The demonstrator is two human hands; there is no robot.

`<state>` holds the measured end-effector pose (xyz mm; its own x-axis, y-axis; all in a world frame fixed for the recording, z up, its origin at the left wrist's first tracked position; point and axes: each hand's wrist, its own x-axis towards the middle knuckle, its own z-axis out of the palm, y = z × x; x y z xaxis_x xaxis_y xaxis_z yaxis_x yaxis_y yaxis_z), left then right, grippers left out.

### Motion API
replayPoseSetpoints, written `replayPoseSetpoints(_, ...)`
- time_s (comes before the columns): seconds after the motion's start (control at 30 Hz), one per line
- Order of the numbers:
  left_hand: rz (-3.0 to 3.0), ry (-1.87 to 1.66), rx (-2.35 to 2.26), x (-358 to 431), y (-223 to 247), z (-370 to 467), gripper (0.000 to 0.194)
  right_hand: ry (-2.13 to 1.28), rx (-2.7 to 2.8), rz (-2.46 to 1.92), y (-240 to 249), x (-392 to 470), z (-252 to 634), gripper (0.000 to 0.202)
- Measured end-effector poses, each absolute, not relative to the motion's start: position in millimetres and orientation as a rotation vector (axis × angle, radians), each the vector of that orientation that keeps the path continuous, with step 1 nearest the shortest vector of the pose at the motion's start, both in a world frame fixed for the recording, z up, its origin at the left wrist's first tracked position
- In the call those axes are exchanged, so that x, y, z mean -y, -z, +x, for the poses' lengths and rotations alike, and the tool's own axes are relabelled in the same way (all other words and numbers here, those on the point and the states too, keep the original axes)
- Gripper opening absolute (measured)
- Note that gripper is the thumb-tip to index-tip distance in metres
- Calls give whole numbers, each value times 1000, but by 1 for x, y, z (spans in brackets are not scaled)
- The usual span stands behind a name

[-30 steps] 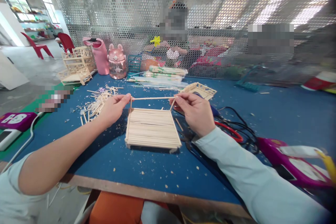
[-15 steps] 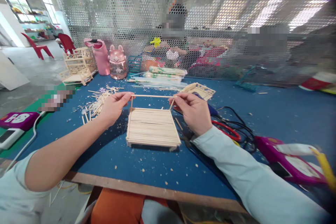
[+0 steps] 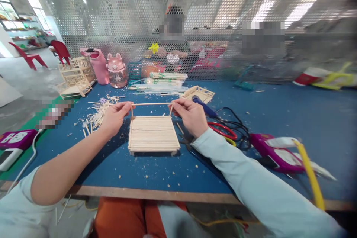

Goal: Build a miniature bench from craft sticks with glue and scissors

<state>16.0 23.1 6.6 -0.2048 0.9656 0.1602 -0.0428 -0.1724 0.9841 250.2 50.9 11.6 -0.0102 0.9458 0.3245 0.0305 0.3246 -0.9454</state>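
Observation:
A small platform of pale wooden sticks point(image 3: 153, 134) rests on the blue table, with a thin upright at each far corner. Across the tops of these uprights lies a wooden stick point(image 3: 152, 104). My left hand point(image 3: 115, 119) pinches its left end where it meets the left upright. At the other end, the fingers of my right hand point(image 3: 192, 116) are closed on the stick beside the right upright. Whether the stick is fixed to the uprights I cannot tell.
Loose stick offcuts point(image 3: 102, 113) lie left of the platform. Behind stand a pink bottle point(image 3: 99, 67), a clear pink-lidded bottle point(image 3: 117, 72) and bagged sticks point(image 3: 166, 79). A blue-handled tool point(image 3: 205, 107), dark cables point(image 3: 240, 126) and pliers point(image 3: 187, 142) lie near my right arm.
The camera view has shifted to the right, so everything appears further left. Both hands keep their pinch on the stick, and the platform has stayed in place.

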Motion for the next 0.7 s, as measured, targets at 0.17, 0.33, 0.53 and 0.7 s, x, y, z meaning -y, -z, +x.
replayPoseSetpoints(0.17,1199,-1511,-1261,-22,-5,15,44,-752,1484,-979,-7,-50,253,19)
replayPoseSetpoints(0.33,1277,-1510,-1334,-18,-6,16,44,-650,1540,-972,-1,-50,256,19)
replayPoseSetpoints(0.53,1331,-1450,-1420,-15,-6,15,35,-614,1523,-997,0,-46,258,16)
replayPoseSetpoints(0.7,1402,-1404,-1524,-12,-10,15,28,-693,1473,-1017,-1,-42,257,15)
